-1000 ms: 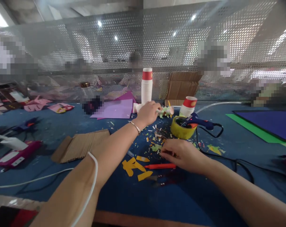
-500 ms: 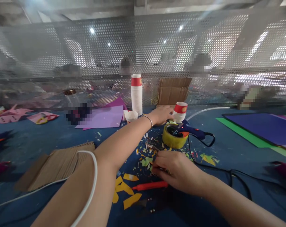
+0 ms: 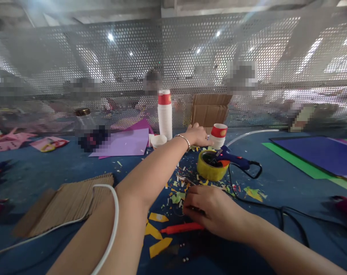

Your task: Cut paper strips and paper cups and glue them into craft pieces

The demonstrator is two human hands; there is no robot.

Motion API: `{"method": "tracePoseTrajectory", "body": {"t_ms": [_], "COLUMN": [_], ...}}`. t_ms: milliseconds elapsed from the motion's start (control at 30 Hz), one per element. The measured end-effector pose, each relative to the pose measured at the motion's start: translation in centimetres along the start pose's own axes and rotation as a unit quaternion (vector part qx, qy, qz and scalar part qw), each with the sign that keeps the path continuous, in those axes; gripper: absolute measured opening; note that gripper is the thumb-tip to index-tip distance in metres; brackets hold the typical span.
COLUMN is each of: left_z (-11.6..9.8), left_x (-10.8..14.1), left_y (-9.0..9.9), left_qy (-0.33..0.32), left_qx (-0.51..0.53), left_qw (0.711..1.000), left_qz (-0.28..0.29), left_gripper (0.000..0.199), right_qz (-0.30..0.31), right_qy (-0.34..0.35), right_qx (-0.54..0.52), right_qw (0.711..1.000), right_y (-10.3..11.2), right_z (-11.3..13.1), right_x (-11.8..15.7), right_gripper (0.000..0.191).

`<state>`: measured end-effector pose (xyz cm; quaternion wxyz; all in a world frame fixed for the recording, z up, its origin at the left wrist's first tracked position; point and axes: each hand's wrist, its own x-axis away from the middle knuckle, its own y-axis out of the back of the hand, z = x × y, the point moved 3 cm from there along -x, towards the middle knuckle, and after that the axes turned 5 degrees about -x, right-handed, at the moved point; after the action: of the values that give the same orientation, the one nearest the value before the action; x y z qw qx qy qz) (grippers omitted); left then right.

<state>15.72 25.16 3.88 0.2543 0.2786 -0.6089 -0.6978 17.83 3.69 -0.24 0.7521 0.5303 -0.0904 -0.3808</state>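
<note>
- Overhead, a pale ceiling with small lights shows through a perforated metal screen (image 3: pixel 248 57) that walls off the far edge of the table (image 3: pixel 276 183); blurred figures stand beyond it.
- Blue and scuffed, the table is littered with paper scraps (image 3: pixel 179 191) between the two hands.
- Left hand (image 3: pixel 197 135) is stretched far forward, palm down, its fingers curled loosely over something small just beside a red-and-white paper cup (image 3: pixel 218 135); what lies under them is hidden, so I cannot tell whether they grip it.
- Right hand (image 3: pixel 210 210) rests nearer, knuckles up, fingers bent onto the scraps; whether they pinch anything cannot be told.
- Just beneath the right fingers lies a red pen (image 3: pixel 179 228), with yellow paper pieces (image 3: pixel 156 236) to its left.
- Between the hands sits a yellow tape roll (image 3: pixel 212 168), and a blue glue gun (image 3: pixel 233 159) rests across it, its black cord (image 3: pixel 279 214) trailing past the right wrist.
- Beyond the left fingers stand a tall stack of cups (image 3: pixel 164 114) and a cardboard box (image 3: pixel 210 109).
- Left of that arm lie a purple sheet (image 3: pixel 122 143) and corrugated cardboard (image 3: pixel 67 202) crossed by a white cable (image 3: pixel 110 214).
- Far right lie green and purple sheets (image 3: pixel 319 156).
</note>
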Motion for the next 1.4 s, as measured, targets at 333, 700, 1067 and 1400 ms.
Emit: {"method": "tracePoseTrajectory", "body": {"t_ms": [333, 700, 1067, 1400], "left_z": [1.1, 3.8, 2.0, -1.4], "left_x": [-0.1, 1.8, 3.1, 9.2], "left_y": [0.9, -0.3, -1.3, -3.1], "left_qy": [0.066, 0.142, 0.023, 0.060], "left_qx": [0.010, -0.023, -0.075, -0.070], "left_qw": [0.998, 0.989, 0.997, 0.994], "left_qz": [0.018, -0.032, 0.012, -0.050], "left_gripper": [0.035, 0.035, 0.034, 0.059], "right_qz": [0.001, 0.005, -0.009, -0.008], "right_qy": [-0.003, 0.002, 0.019, 0.029], "right_qx": [0.011, 0.005, -0.011, -0.013], "right_qw": [1.000, 1.000, 1.000, 0.999], "right_y": [0.3, 0.2, 0.3, -0.1], "right_z": [0.1, 0.1, 0.0, -0.3], "right_x": [0.0, -0.1, 0.0, 0.0], "right_gripper": [0.017, 0.017, 0.015, 0.016]}}
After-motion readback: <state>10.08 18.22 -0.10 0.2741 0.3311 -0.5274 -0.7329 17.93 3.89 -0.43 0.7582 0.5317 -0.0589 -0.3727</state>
